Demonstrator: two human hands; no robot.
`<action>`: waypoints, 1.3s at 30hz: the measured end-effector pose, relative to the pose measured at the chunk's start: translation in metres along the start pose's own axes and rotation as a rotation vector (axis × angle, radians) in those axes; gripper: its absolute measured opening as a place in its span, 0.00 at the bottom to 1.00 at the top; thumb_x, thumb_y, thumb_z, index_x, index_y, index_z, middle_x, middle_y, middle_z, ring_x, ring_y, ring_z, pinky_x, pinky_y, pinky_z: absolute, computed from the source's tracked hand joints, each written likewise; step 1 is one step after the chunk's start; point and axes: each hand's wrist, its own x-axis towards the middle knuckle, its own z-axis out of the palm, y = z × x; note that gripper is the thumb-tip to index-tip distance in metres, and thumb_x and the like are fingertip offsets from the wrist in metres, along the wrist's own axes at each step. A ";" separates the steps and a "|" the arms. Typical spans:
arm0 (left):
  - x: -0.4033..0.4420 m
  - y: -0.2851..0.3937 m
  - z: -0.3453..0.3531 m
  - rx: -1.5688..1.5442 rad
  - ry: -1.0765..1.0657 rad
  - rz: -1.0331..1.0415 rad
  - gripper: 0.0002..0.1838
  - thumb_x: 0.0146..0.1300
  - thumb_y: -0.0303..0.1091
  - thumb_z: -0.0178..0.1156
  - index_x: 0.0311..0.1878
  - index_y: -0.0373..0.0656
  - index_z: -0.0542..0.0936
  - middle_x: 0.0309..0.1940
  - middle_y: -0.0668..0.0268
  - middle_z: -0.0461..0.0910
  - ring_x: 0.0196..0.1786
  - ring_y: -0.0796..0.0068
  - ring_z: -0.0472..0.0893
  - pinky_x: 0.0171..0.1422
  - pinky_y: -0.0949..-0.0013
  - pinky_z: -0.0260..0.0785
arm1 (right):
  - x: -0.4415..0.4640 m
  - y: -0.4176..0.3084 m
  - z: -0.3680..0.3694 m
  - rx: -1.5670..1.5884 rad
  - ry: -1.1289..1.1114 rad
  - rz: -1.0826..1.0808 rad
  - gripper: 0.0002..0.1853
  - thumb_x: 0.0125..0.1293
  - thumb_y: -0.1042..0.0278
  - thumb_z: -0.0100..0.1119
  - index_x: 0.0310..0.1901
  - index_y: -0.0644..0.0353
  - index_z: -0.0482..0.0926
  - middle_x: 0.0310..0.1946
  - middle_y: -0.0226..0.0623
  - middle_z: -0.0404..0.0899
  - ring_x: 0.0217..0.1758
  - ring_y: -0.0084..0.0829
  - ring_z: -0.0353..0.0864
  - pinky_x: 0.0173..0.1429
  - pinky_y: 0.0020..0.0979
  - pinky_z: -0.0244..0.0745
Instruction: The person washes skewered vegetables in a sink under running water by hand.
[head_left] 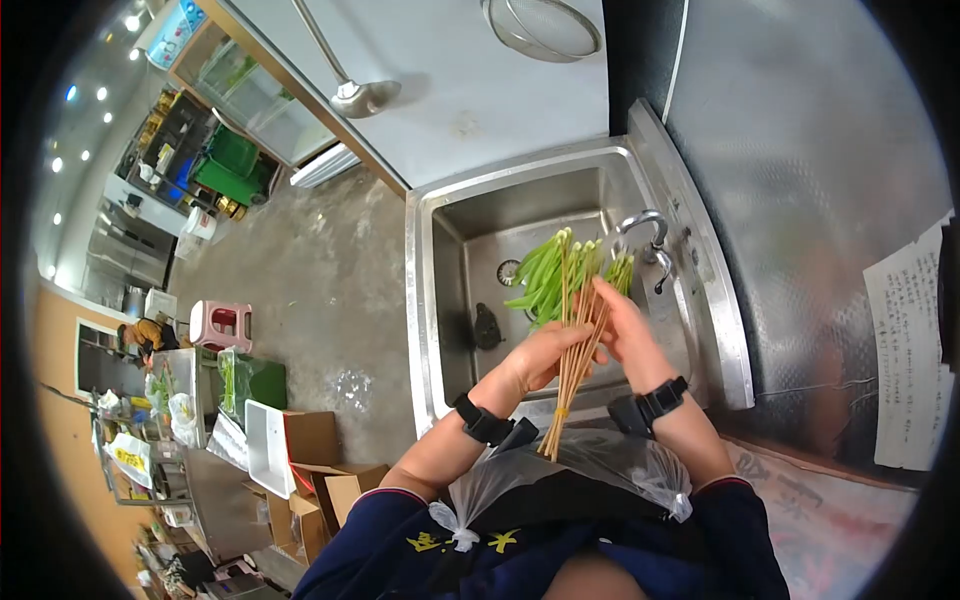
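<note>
Over the sink, a bundle of wooden skewers (pixel 572 375) threaded with green okra (pixel 545 275) points away from me. A yellow rubber band (pixel 562 412) ties the sticks close to their near ends. My left hand (pixel 548 352) is closed round the sticks from the left, below the okra. From the right, my right hand (pixel 622 325) grips the same bundle, its fingers partly hidden behind the sticks. Beneath both hands is the steel sink (pixel 450 290), with a dark object (pixel 487 327) on its bottom that I cannot identify.
A curved faucet (pixel 645 222) stands at the sink's right side. A ladle (pixel 365 98) and a strainer (pixel 540 28) hang beyond it. Cardboard boxes (pixel 345 488), a white bin (pixel 268 450) and a pink stool (pixel 222 325) are at left. Another person (pixel 150 335) is far left.
</note>
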 end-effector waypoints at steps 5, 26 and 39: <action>-0.002 -0.007 0.004 0.023 0.060 0.060 0.19 0.64 0.44 0.47 0.44 0.36 0.74 0.29 0.62 0.78 0.27 0.77 0.77 0.29 0.77 0.70 | 0.006 0.006 0.000 0.049 -0.051 -0.050 0.12 0.60 0.61 0.53 0.38 0.61 0.74 0.27 0.32 0.78 0.21 0.23 0.75 0.17 0.20 0.67; -0.002 -0.027 0.001 0.177 0.159 -0.024 0.26 0.63 0.53 0.44 0.36 0.36 0.77 0.21 0.63 0.76 0.21 0.78 0.75 0.21 0.77 0.62 | 0.022 0.021 -0.004 0.194 -0.107 0.072 0.07 0.56 0.69 0.58 0.35 0.60 0.76 0.25 0.29 0.75 0.24 0.20 0.72 0.30 0.19 0.71; 0.008 -0.030 0.001 0.116 0.100 0.000 0.32 0.63 0.59 0.38 0.33 0.35 0.76 0.23 0.62 0.77 0.19 0.77 0.75 0.20 0.79 0.65 | 0.022 0.021 -0.004 0.230 0.084 -0.066 0.07 0.53 0.72 0.56 0.35 0.60 0.73 0.29 0.34 0.76 0.29 0.27 0.75 0.33 0.25 0.70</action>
